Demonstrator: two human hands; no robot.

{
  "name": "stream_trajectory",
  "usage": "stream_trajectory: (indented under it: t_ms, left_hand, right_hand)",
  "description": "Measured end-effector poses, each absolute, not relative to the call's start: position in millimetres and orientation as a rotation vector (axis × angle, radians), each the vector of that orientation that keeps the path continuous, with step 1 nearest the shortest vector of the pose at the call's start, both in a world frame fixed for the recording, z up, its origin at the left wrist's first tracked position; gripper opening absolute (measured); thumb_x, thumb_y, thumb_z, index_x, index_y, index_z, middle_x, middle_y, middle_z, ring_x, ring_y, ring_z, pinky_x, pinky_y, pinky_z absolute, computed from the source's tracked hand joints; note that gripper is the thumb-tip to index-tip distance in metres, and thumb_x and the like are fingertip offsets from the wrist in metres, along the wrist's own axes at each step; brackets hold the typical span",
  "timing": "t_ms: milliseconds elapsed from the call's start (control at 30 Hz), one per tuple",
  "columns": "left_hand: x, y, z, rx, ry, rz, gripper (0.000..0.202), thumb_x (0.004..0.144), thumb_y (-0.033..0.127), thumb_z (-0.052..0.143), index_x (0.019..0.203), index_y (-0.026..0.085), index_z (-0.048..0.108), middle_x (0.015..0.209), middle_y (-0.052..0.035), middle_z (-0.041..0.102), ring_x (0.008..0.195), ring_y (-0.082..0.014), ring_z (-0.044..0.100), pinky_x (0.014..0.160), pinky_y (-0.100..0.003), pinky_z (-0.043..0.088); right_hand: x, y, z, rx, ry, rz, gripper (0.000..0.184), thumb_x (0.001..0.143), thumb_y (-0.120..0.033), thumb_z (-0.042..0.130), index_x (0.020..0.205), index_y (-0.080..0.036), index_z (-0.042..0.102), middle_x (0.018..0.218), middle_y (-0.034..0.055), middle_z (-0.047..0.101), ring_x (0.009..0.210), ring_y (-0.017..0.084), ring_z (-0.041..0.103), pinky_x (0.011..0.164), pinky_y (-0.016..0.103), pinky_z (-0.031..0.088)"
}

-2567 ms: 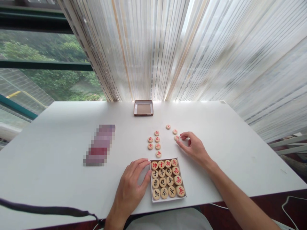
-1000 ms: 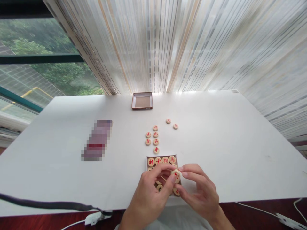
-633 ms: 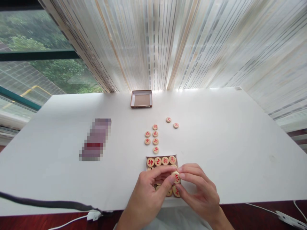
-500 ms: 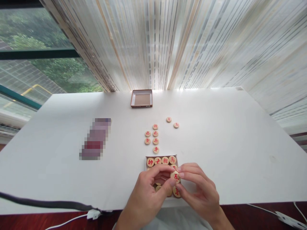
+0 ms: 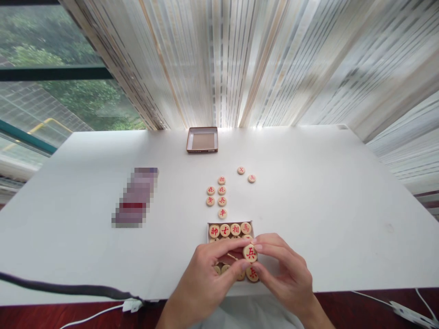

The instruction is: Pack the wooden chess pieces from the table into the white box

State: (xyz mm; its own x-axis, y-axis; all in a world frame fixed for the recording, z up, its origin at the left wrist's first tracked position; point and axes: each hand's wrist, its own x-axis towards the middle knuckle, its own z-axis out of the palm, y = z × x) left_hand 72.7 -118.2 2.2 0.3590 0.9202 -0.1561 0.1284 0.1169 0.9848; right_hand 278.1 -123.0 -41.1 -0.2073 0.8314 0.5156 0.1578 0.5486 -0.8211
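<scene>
A round wooden Chinese chess piece (image 5: 250, 252) with a red character is pinched between the fingertips of both hands. My left hand (image 5: 214, 269) grips it from the left, and my right hand (image 5: 286, 274) from the right. Just beneath them lies an open box (image 5: 208, 228) filled with rows of similar pieces, partly covered by my hands. Its far row shows red characters, among them a piece (image 5: 235, 229) near the middle. At the near right corner sits another red piece (image 5: 253, 273), with its character turned askew.
Several loose red chess pieces (image 5: 222, 201) lie on the white table (image 5: 343, 205) beyond the box. Two more, including one piece (image 5: 252, 178), are farther right. A box lid (image 5: 202, 139) rests near the curtain. A blurred-out flat object (image 5: 135, 198) lies left; a black cable (image 5: 68, 290) crosses the near left edge.
The held chess piece has been turned between the fingers, so its red character now stands upright. Both hands stay over the box.
</scene>
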Motion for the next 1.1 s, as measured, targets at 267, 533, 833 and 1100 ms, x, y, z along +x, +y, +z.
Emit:
stream_trajectory:
  t_ms: [267, 533, 833, 1100]
  left_hand:
    - [75.1, -117.5, 3.6, 1.442, 1.071, 0.864, 0.031, 0.089, 0.026, 0.076, 0.12, 0.026, 0.074, 0.102, -0.0025, 0.08, 0.084, -0.0148, 0.076, 0.082, -0.022, 0.062]
    - [76.9, -121.1, 9.1, 1.402, 1.085, 0.795, 0.032, 0.093, 0.026, 0.071, 0.125, 0.027, 0.072, 0.108, -0.004, 0.079, 0.085, -0.017, 0.076, 0.083, -0.026, 0.063]
    - [78.0, -126.5, 3.2, 1.392, 1.092, 0.852, 0.016, 0.097, 0.024, 0.064, 0.111, 0.024, 0.072, 0.114, -0.005, 0.076, 0.096, -0.0169, 0.075, 0.086, -0.024, 0.061]
    - [75.0, -131.3, 1.6, 1.104, 0.945, 0.922, 0.011, 0.099, 0.025, 0.063, 0.096, 0.019, 0.055, 0.121, -0.012, 0.074, 0.114, -0.0217, 0.07, 0.096, -0.031, 0.058]
  right_hand:
    - [282.2, -124.7, -42.7, -0.87, -1.677, 0.809, 0.042, 0.088, -0.003, 0.067, 0.124, -0.024, 0.067, 0.107, 0.0098, 0.075, 0.101, 0.026, 0.07, 0.086, 0.043, 0.06]
    - [281.5, -123.2, -39.6, -0.843, -1.682, 0.838, 0.041, 0.089, -0.003, 0.068, 0.123, -0.026, 0.068, 0.105, 0.0092, 0.077, 0.097, 0.025, 0.072, 0.08, 0.041, 0.062]
    - [283.7, -126.8, -45.8, -0.898, -1.647, 0.864, 0.042, 0.089, -0.003, 0.066, 0.125, -0.024, 0.067, 0.11, 0.01, 0.072, 0.103, 0.024, 0.069, 0.085, 0.04, 0.06]
    - [284.2, -128.8, -44.8, -0.975, -1.646, 0.852, 0.031, 0.094, -0.009, 0.062, 0.121, -0.024, 0.067, 0.108, 0.01, 0.071, 0.1, 0.023, 0.069, 0.085, 0.038, 0.06]
